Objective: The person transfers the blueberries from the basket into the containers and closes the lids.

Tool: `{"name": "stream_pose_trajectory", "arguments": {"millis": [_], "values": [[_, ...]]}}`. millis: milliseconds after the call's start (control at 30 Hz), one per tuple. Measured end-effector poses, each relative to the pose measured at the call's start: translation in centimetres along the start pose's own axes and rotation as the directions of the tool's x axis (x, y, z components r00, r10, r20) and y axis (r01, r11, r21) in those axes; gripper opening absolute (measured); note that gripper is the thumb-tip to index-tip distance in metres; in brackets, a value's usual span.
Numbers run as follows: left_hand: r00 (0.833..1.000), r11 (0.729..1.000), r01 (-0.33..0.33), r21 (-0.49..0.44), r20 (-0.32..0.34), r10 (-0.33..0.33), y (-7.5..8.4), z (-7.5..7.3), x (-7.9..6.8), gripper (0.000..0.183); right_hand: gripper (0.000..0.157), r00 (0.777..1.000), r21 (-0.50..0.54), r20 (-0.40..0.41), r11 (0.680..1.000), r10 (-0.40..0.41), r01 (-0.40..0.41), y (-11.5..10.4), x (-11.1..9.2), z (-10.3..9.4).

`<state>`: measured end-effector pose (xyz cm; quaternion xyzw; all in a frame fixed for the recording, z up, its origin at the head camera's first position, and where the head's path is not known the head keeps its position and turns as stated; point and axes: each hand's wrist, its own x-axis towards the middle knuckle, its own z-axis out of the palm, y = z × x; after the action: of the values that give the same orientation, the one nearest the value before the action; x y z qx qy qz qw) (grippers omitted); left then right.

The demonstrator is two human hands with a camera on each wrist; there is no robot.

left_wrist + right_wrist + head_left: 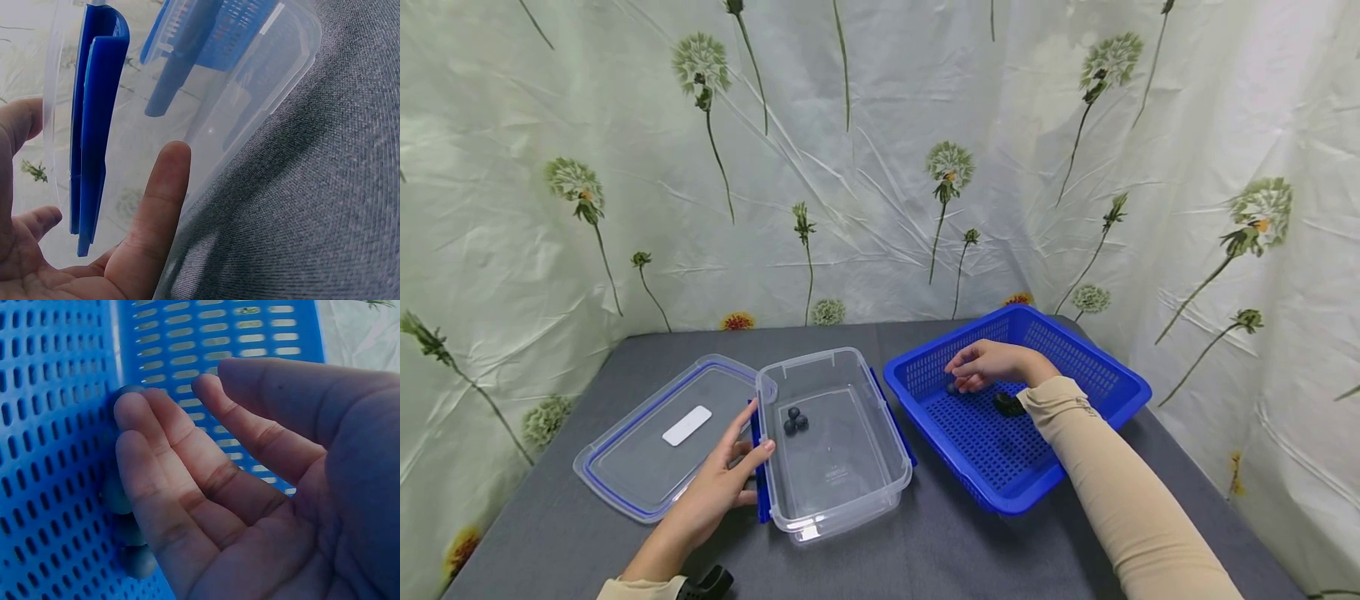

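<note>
A clear plastic food container [831, 450] with blue side latches stands on the table, three dark blueberries [795, 422] inside it. My left hand [718, 483] touches its left side, thumb at the rim and the other fingers spread beside the blue latch [100, 131]. To the right, my right hand [992, 362] reaches into a blue slotted basket [977, 433]. Its fingers are loosely extended in the right wrist view, palm bare. Several blueberries [139, 559] lie along the basket's bottom edge behind those fingers, partly hidden. One blueberry [952, 388] shows right at the fingertips.
The container's clear lid [632, 467], with a blue seal and a white label [687, 426], lies flat to the left, partly beside the container. A grey cloth covers the table [940, 542]. A dandelion-patterned curtain [865, 183] hangs behind and at both sides.
</note>
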<state>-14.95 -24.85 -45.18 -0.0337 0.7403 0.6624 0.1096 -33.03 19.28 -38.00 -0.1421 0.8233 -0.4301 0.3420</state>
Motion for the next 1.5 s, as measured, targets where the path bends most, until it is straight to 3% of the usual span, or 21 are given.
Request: {"name": "stream_pose_trajectory", "arguments": {"millis": [1500], "values": [[1.000, 1.000, -0.009, 0.022, 0.018, 0.008, -0.1, -0.2, 0.1, 0.082, 0.031, 0.997, -0.029, 0.016, 0.997, 0.070, -0.070, 0.7, 0.8, 1.4]]}}
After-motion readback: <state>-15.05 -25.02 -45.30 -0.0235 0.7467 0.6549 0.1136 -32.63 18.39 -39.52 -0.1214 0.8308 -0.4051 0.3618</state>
